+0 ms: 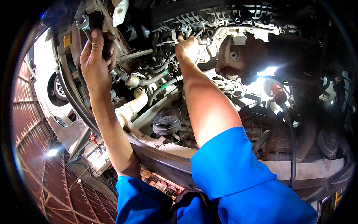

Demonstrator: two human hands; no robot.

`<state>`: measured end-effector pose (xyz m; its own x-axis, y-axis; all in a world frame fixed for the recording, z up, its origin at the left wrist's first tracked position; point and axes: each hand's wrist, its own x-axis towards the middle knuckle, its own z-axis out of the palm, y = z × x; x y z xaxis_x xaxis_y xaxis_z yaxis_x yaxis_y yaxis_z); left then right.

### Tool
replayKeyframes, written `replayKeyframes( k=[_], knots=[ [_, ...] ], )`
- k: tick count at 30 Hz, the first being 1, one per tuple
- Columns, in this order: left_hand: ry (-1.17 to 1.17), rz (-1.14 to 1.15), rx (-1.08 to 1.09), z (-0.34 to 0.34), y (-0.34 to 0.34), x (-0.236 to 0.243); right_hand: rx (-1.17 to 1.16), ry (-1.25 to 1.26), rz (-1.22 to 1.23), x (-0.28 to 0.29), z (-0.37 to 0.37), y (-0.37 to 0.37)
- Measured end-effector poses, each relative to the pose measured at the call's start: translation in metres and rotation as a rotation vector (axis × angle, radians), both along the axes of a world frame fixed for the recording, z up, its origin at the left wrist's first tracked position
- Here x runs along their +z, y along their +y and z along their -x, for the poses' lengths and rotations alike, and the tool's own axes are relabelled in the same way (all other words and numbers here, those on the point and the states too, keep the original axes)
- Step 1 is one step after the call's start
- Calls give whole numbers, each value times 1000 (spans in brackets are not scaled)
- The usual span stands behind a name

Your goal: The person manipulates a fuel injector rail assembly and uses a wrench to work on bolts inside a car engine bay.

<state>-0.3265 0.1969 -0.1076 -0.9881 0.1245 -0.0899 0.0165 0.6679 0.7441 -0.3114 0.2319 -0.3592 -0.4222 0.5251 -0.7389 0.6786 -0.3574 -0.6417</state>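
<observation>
Raised at the upper left, my left hand (96, 56) is closed round a wrench (84, 25); its open jaw sticks out above my thumb. A round metal end (116, 77) shows just below the fingers, and I cannot tell whether it belongs to the same wrench. Deep in the engine bay, my right hand (187, 48) reaches in among brackets and pipes under a ribbed black part (209, 18). Its fingers are curled, and bright light washes out part of the hand. What they grip is hidden.
A lit work lamp (278, 93) with a black cable hangs at the right, beside a rusty metal part (238, 56). Below the hands are hoses (151, 80), a pale pipe (132, 106) and a round black part (166, 121). A white car (52, 82) stands at the far left.
</observation>
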Motion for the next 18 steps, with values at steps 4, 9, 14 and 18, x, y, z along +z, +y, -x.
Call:
replayKeyframes(
  k=[4, 9, 14, 18],
  knots=[
    [39, -27, -4, -1, 4, -1, -117, 26, 43, -5, 3, 0],
    [25, -36, -43, 3, -3, -2, -172, 13, 25, -9, 7, -7],
    [51, -25, -65, 2, 0, -3, -153, -28, 25, -19, 13, -11],
    [29, -40, -76, 4, -3, -3, -106, -7, 6, -10, 6, -9]
  ],
)
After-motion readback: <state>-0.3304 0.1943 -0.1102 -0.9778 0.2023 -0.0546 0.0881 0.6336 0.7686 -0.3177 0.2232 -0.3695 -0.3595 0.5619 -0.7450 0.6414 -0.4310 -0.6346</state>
